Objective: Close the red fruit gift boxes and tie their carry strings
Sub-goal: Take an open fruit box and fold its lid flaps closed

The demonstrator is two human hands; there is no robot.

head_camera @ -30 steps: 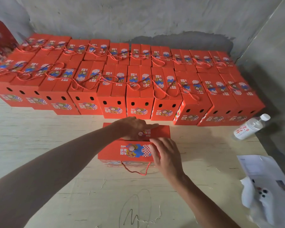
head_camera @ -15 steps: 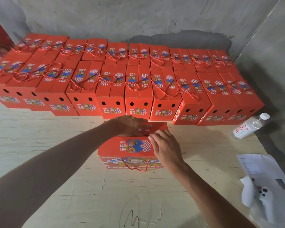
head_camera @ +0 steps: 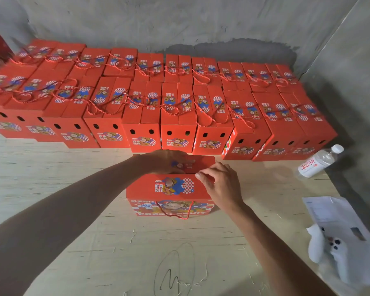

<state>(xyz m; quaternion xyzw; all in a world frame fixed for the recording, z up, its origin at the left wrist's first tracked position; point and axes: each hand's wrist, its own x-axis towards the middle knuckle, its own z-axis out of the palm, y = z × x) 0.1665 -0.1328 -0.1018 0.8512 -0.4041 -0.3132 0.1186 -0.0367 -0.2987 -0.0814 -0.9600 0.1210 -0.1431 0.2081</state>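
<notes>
Resting flat on the far flap of the red box (head_camera: 169, 195) at centre, the left hand (head_camera: 168, 161) hides that flap's print, while the right hand (head_camera: 219, 184) at 3 o'clock curls its fingertips at the near flap's edge, grip unclear, string (head_camera: 175, 212) hanging loose at 6 o'clock.

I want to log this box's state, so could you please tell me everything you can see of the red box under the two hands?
The red box looks like printed cardboard and stands alone on the pale table, in front of the rows of finished boxes. Its near top flap shows a cartoon print; the near side reads FRESH FRUIT. A red carry string hangs loose there, untied. The left hand presses the far flap; the right hand touches the near flap.
</notes>
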